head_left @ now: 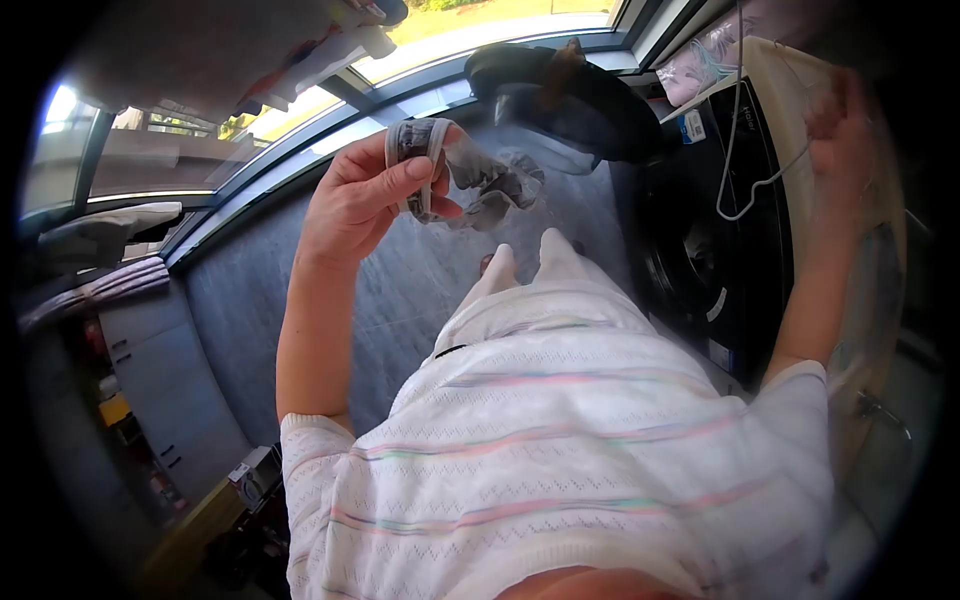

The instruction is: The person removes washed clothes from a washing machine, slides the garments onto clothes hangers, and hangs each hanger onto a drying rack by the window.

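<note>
My left hand [352, 205] is closed on a pair of grey underpants [480, 190], held up in front of me over the floor. Thumb and fingers pinch the wide elastic waistband, which has dark lettering, and the thin cloth hangs crumpled to the right. Off at the upper right, my right hand [838, 125] is raised above the pale countertop [790, 85]. Motion smears its fingers, so whether it holds anything is unclear. Below that arm stands a black front-loading washing machine [750, 170].
A white cord [728, 175] loops down across the machine. Near the window stands a large dark rounded object [560, 95]. Clothes [240, 65] hang at upper left. Grey cabinets [165, 350] line the left side, and a metal tap [885, 408] sits at right.
</note>
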Motion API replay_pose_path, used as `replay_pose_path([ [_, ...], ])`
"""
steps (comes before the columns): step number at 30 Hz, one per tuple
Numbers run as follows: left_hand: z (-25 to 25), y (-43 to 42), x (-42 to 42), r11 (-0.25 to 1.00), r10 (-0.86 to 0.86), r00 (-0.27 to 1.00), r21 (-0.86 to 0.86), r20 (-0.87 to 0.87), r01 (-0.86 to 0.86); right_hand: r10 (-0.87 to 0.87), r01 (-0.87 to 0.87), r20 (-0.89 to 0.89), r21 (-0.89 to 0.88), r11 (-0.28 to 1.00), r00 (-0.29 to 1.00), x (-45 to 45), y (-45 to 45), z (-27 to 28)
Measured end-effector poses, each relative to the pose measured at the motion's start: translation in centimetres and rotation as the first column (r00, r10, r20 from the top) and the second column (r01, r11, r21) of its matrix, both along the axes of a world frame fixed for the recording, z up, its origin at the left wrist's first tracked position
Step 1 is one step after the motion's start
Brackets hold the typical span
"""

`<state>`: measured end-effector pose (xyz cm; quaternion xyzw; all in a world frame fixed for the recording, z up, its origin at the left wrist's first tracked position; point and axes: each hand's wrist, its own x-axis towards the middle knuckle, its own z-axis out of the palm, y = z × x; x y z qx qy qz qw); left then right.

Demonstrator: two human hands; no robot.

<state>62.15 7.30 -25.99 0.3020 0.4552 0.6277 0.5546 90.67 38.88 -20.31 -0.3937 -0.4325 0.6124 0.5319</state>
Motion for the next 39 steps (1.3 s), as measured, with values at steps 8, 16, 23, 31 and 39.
replay_pose_path([
  [8,5.2,0.6,-1.4,0.998,0.055,0.994,0.021,-0.092,-0.054,0.644,-0.660,-0.608,0.247,0.709,0.464,-10.8,-8.3,-6.1],
  [16,9.4,-2.1,-4.8,0.969,-0.105,0.984,0.208,-0.146,0.134,0.639,-0.669,-0.631,0.244,0.702,0.440,-17.5,-11.1,-12.1],
  [23,7.7,-7.2,-9.1,0.963,0.124,0.991,0.246,-0.044,-0.110,0.651,-0.646,-0.239,0.108,0.755,0.721,-18.4,-12.1,-13.5],
  [31,1.8,-12.6,-11.0,0.923,0.385,0.923,-0.010,0.019,-0.385,0.482,-0.779,0.615,0.434,0.453,0.624,-19.9,-14.5,-5.3],
  [39,-1.3,-11.8,-8.2,0.917,0.395,0.898,0.026,-0.196,-0.398,0.463,-0.836,0.696,0.473,0.280,0.549,-23.7,-17.4,-2.9],
])
